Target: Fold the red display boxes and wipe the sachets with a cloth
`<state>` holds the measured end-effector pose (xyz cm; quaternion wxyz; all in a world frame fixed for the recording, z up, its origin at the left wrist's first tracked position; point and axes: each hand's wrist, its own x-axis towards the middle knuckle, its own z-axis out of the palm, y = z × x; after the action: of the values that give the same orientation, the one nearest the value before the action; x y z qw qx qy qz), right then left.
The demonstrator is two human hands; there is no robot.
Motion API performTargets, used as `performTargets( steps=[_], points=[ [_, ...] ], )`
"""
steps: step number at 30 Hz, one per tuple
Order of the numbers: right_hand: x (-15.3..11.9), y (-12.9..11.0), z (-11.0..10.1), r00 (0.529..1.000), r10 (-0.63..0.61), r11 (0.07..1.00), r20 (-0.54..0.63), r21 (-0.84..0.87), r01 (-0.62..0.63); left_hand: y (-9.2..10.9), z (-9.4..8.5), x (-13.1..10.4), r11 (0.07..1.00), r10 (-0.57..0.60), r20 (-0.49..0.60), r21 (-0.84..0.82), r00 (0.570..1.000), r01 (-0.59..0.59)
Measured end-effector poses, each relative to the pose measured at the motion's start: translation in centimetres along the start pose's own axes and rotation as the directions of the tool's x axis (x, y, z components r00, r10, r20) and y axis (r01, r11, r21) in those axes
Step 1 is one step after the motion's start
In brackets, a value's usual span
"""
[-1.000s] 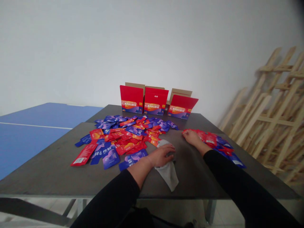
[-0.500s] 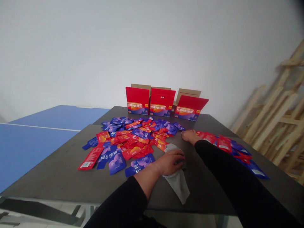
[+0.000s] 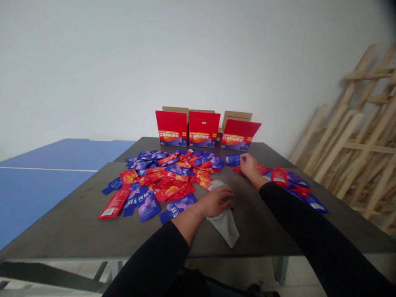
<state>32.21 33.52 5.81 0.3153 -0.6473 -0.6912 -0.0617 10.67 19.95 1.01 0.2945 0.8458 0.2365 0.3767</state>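
My right hand [image 3: 250, 168] pinches the end of a blue sachet [image 3: 232, 160], held just right of the big heap. Under my left hand [image 3: 216, 201] lies a crumpled grey cloth [image 3: 227, 229], and its fingers are curled over it. To the left of the cloth spreads a loose heap of red and blue sachets [image 3: 173, 193]. Beyond my right wrist and along the right side runs a second row of overlapping red and blue sachets [image 3: 280, 176], partly hidden by my hand and sleeve.
Three red-and-blue printed cartons [image 3: 204, 131] stand with raised flaps at the back of the dark table [image 3: 74, 231]. A blue table-tennis table [image 3: 55, 185] adjoins on the left. Wooden slat frames [image 3: 349, 140] lean against the wall at right.
My right hand has lifted the blue sachet off the table beside the heap; its printed face now shows. My left hand stays on the cloth. The view has shifted slightly.
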Motion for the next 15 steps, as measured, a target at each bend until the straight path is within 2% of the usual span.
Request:
performTargets(
  steps=[3,5,6,8,9,10,11,12,13,14,15],
  points=[
    [-1.2,-0.3,-2.2,0.987,0.017,0.975,-0.160,0.220,0.019,0.1,0.0,0.2,0.977,-0.116,-0.084,-0.191,0.990,0.098],
    [-2.2,-0.6,-3.8,0.981,0.013,0.947,-0.196,0.316,0.050,0.0,-0.1,0.6,0.926,-0.253,-0.193,-0.330,0.948,0.180],
    [-2.8,-0.8,-4.6,0.981,0.016,0.929,-0.194,0.365,0.057,0.0,-0.3,0.9,0.893,-0.329,-0.264,-0.399,0.907,0.207],
    [-3.8,-1.5,-6.0,0.990,0.034,0.878,-0.135,0.478,0.035,-0.1,-0.7,1.5,0.805,-0.470,-0.407,-0.561,0.784,0.192],
    [-4.4,-2.0,-6.5,0.996,0.037,0.846,-0.079,0.533,0.011,-0.1,-1.0,1.7,0.737,-0.530,-0.439,-0.662,0.726,0.138],
    [-4.9,-2.6,-6.9,0.999,0.026,0.816,-0.017,0.579,-0.011,0.0,-1.3,1.9,0.639,-0.582,-0.424,-0.766,0.694,0.068],
    [-5.4,-3.2,-7.2,0.999,0.001,0.792,0.040,0.611,-0.025,0.3,-1.6,1.9,0.505,-0.615,-0.349,-0.863,0.707,0.013],
    [-5.8,-3.9,-7.4,0.995,-0.038,0.778,0.088,0.628,-0.026,0.6,-1.9,1.9,0.355,-0.619,-0.219,-0.934,0.754,0.021],
    [-6.2,-4.5,-7.5,0.989,-0.084,0.775,0.121,0.632,-0.012,0.9,-2.3,1.7,0.218,-0.589,-0.061,-0.972,0.806,0.086],
    [-6.5,-5.1,-7.4,0.982,-0.128,0.777,0.137,0.630,0.013,1.3,-2.6,1.5,0.108,-0.539,0.100,-0.977,0.836,0.186],
    [-6.8,-5.6,-7.1,0.977,-0.163,0.778,0.140,0.627,0.040,1.6,-2.9,1.3,0.026,-0.490,0.234,-0.959,0.840,0.282]
  ],
)
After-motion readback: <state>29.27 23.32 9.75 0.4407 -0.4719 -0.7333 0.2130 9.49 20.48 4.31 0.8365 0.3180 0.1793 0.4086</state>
